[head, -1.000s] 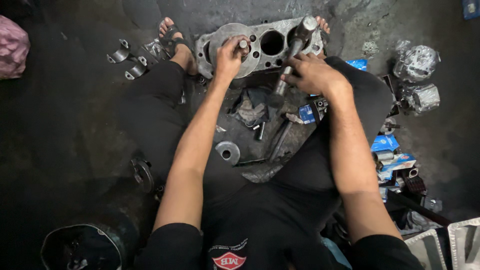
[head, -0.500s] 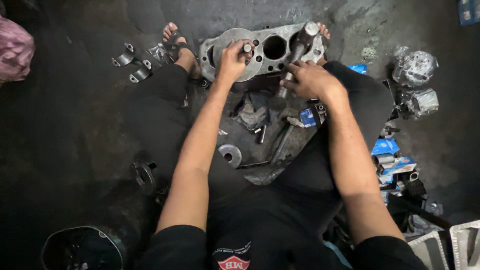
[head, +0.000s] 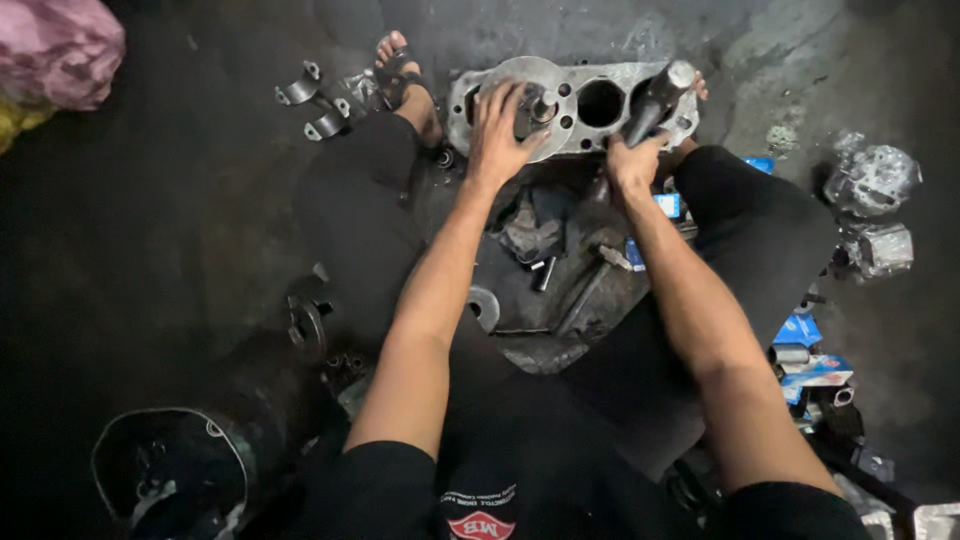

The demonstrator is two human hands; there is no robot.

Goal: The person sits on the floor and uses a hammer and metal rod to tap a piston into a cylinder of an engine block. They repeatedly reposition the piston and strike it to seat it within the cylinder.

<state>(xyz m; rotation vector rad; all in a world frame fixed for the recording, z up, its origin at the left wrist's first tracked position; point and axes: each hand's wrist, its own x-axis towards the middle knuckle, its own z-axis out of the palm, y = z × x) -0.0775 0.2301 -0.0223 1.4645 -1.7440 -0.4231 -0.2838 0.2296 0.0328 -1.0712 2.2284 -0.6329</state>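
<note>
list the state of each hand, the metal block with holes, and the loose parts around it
left hand: fingers spread, pressing on a small metal part in the block's left bore
right hand: shut around a dark hammer handle
dark hammer: tilted, head over the block's right end
grey metal block with round holes: lying flat on the floor, middle bore open
grey curved metal clamps: loose on the floor, untouched

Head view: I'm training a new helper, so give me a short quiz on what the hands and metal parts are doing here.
1. True or false: the left hand rests on the grey metal casting.
2. What does the right hand grip?
A. dark cylindrical tool
B. pink bag
C. blue box
3. What lies on the floor beside the sandalled foot?

Key: 1 true; 2 A; 3 curved metal clamps.
</note>
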